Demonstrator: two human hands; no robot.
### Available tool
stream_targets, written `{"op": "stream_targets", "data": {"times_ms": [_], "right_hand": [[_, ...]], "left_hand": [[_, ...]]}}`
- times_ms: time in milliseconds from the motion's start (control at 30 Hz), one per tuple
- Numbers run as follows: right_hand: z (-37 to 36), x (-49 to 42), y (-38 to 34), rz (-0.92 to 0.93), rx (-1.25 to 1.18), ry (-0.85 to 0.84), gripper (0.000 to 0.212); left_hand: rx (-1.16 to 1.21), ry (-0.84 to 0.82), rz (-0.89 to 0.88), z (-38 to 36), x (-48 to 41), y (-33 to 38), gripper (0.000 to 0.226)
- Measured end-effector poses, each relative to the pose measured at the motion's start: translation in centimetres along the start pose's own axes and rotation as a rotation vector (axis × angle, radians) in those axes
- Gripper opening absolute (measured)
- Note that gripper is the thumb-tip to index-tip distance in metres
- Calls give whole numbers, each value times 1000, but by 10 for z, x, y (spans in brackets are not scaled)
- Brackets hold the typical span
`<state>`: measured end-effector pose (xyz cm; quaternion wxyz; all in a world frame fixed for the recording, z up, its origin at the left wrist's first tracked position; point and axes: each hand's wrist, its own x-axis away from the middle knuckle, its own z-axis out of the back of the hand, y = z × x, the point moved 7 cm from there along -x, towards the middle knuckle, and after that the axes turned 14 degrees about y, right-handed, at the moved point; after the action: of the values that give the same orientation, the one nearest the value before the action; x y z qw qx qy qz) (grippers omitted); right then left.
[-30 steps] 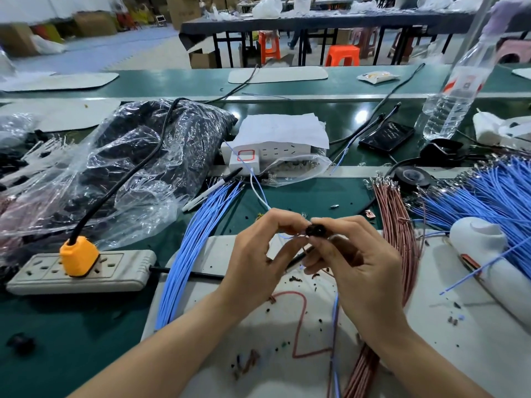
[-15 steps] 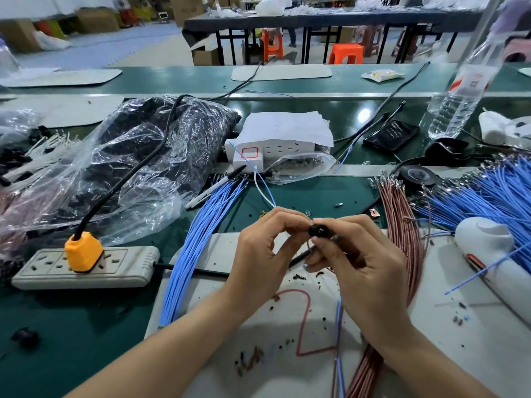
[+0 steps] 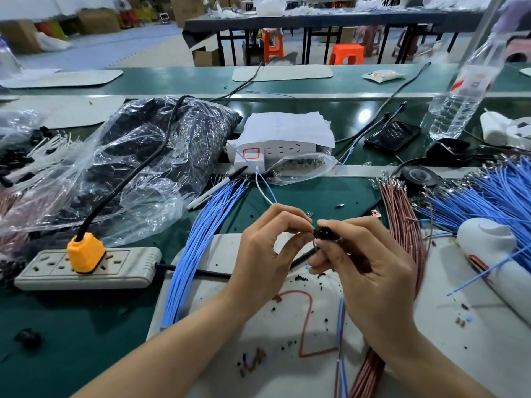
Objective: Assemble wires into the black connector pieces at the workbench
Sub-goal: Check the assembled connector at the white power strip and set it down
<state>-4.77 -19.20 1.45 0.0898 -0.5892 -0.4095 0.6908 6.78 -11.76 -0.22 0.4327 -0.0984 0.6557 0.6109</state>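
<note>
A small round black connector [image 3: 321, 232] is pinched between the thumb and fingers of my right hand [image 3: 370, 271], above the white mat [image 3: 290, 337]. My left hand [image 3: 265, 251] meets it from the left, fingertips pinched on a thin wire end at the connector's face. A blue wire [image 3: 341, 334] hangs down from my right hand over the mat. A bundle of blue wires [image 3: 198, 242] lies left of my hands, a pink-brown bundle [image 3: 402, 222] to the right, and a large fan of blue wires [image 3: 488, 202] far right.
A power strip with an orange plug [image 3: 86, 261] lies at the left. A plastic bag of black parts [image 3: 138, 168] sits behind it. A white socket box [image 3: 275, 147], a phone [image 3: 392, 135], tape roll [image 3: 419, 176], water bottle [image 3: 462, 93] and a white tool [image 3: 488, 245] surround the work area.
Both hands stay together at the connector with only slight finger shifts. The view has drifted a little.
</note>
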Motion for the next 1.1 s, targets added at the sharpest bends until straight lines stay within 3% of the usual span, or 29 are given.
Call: {"op": "stream_targets", "data": {"times_ms": [100, 267, 400, 533, 633, 967, 1100], "right_hand": [[0, -1, 1, -6, 9, -7, 19], [-3, 0, 8, -27, 53, -47, 22], [-1, 1, 12, -69, 69, -28, 14], [2, 1, 29, -297, -1, 27, 16], [-3, 5, 41, -398, 12, -42, 13], [-5, 1, 34, -298, 48, -100, 4], [-6, 2, 30, -201, 137, -130, 11]], "left_hand": [[-58, -23, -31, 1, 0, 2, 5], [20, -65, -125, 3, 1, 15, 32], [38, -77, -165, 0, 2, 20, 28], [16, -14, -165, 4, 0, 16, 18], [26, 7, -161, 7, 0, 17, 17], [96, -66, -144, 1, 2, 22, 19], [48, -47, -173, -1, 2, 24, 24]]}}
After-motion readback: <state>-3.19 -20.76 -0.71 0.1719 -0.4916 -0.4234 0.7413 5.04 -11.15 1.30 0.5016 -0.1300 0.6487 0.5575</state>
